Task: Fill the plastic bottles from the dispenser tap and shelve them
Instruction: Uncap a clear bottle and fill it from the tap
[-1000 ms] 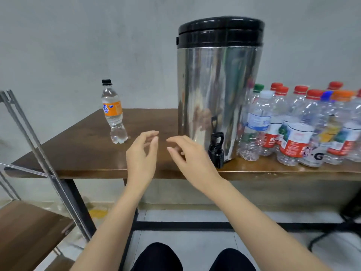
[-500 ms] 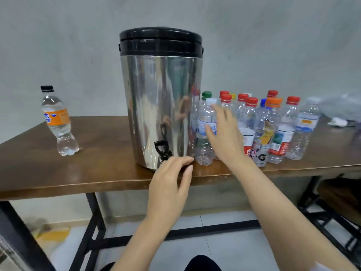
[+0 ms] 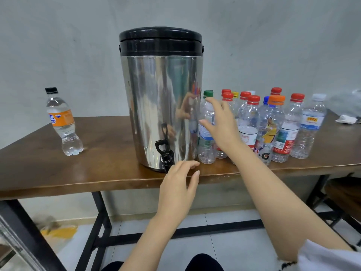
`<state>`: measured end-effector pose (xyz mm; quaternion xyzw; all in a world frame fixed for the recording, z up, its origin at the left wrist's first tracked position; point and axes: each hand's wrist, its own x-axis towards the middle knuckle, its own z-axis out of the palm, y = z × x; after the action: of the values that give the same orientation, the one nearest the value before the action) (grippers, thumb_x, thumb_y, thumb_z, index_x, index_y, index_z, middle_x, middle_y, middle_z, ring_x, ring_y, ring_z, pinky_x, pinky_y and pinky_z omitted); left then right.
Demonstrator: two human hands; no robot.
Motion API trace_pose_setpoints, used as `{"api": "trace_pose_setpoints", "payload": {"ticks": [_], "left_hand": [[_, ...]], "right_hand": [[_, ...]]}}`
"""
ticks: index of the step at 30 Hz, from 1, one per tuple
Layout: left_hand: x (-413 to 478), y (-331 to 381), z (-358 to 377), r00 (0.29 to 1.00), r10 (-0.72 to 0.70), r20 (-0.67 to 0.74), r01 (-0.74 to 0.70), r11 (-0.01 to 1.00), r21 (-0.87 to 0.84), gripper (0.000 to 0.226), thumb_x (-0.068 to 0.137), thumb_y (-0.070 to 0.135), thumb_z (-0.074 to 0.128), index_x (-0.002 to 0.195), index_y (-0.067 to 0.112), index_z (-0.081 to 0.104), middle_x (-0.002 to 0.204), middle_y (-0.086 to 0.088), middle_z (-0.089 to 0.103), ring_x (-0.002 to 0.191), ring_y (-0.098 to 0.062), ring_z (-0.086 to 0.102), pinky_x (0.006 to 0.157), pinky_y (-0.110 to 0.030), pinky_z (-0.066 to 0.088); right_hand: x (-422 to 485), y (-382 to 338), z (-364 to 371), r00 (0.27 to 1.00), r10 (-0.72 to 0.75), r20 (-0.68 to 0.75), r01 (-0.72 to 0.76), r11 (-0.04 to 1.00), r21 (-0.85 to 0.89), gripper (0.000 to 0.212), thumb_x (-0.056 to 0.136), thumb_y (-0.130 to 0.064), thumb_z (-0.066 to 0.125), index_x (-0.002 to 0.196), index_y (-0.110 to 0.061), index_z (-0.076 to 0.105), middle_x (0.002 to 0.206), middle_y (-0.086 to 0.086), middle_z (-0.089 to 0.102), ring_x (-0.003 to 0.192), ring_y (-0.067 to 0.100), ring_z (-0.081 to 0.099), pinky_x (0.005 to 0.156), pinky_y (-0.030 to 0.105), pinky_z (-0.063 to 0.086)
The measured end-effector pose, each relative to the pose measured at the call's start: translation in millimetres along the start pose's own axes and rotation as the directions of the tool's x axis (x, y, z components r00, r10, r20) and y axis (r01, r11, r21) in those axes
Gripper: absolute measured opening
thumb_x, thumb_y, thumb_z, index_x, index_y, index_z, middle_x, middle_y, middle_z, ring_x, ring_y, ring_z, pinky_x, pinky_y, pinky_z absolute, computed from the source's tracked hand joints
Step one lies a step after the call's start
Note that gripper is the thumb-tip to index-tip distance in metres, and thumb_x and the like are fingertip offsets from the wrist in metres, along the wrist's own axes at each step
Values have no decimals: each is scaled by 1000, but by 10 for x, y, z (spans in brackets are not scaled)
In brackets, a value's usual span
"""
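One surface (image 3: pixel 88 177) carries a dispenser (image 3: pixel 160 106) at its front edge, tap (image 3: pixel 166 156) outward, likely for filling beneath. Capped bottles (image 3: pixel 273 124) crowd beside it. Right hand (image 3: pixel 222 126), fingers (image 3: pixel 210 100) spread, reaches the nearest bottle (image 3: pixel 206 151); left hand (image 3: pixel 177 188) hovers open by the tap.

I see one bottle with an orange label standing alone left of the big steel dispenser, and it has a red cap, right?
Not quite: its cap is black, not red. The head view shows the orange-label bottle standing alone left of the steel dispenser, as you say.
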<state>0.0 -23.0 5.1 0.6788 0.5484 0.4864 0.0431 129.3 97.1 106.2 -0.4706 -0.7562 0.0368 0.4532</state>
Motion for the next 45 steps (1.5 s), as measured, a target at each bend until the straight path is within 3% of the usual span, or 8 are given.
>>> {"api": "trace_pose_setpoints", "payload": {"ticks": [4, 10, 16, 21, 30, 35, 39, 45], "left_hand": [[-54, 56, 29, 999, -40, 3, 40, 994, -102, 34, 94, 26, 64, 128, 29, 57, 121, 19, 55, 113, 1, 52, 96, -23, 44], [-251, 197, 39, 975, -209, 81, 224, 892, -392, 98, 69, 33, 88, 147, 39, 29, 139, 30, 43, 125, 16, 41, 94, 0, 35], [-535, -27, -27, 935, -343, 94, 351, 846, -402, 65, 68, 32, 87, 120, 45, 50, 108, 23, 68, 101, 4, 63, 78, -13, 51], [-690, -190, -37, 932, -355, 68, 358, 884, -300, 58, 69, 22, 88, 111, 43, 52, 105, 20, 66, 97, 2, 63, 76, -12, 49], [-785, -277, -63, 932, -360, 23, 352, 894, -278, 56, 66, 31, 90, 108, 46, 56, 100, 23, 67, 93, 1, 63, 70, -9, 45], [-803, -395, -85, 934, -358, 9, 351, 909, -222, 64, 63, 30, 90, 112, 51, 55, 106, 23, 66, 100, 5, 60, 75, -9, 45], [-795, -388, -46, 935, -355, 7, 351, 920, -172, 68, 63, 30, 91, 107, 57, 47, 102, 22, 61, 97, 13, 55, 73, -2, 40], [-836, -480, -32, 937, -349, 24, 349, 928, -132, 71, 63, 35, 89, 124, 46, 55, 107, 20, 60, 98, 3, 58, 73, -8, 45]], "right_hand": [[-366, -205, -366, 993, -23, -115, 43, 984, 174, 57, 89, -18, 72, 140, -28, 47, 131, -6, 45, 114, -3, 38, 93, 0, 28], [-1043, -449, -443, 985, -46, 164, -16, 933, 359, 63, 81, -18, 80, 134, -39, 52, 129, -16, 52, 120, 0, 51, 106, 37, 45], [-1363, -447, -193, 938, -1, 348, -170, 871, 460, 70, 79, -32, 77, 140, -48, 44, 131, -21, 53, 122, 2, 53, 102, 37, 50], [-1382, -489, -15, 956, 186, 225, -241, 938, 247, 55, 70, -67, 64, 117, -38, 59, 100, -15, 59, 78, 3, 59, 75, 31, 54], [-1435, -538, 150, 959, 103, 265, -177, 945, 275, 10, 85, -24, 74, 94, -19, 72, 86, -10, 57, 77, -2, 52, 70, 9, 40], [-1409, -464, 46, 875, 80, 478, -252, 918, 307, 38, 94, -18, 64, 131, -28, 60, 124, -15, 60, 110, 1, 56, 94, 20, 50], [-1405, -522, 91, 886, 207, 415, -287, 948, 140, 37, 79, -47, 74, 106, -28, 60, 105, -14, 57, 93, 4, 56, 77, 22, 48], [-1374, -465, 98, 884, 147, 444, -233, 961, 146, 30, 84, -22, 76, 112, -29, 69, 109, -13, 66, 93, 1, 59, 86, 24, 50]]}}
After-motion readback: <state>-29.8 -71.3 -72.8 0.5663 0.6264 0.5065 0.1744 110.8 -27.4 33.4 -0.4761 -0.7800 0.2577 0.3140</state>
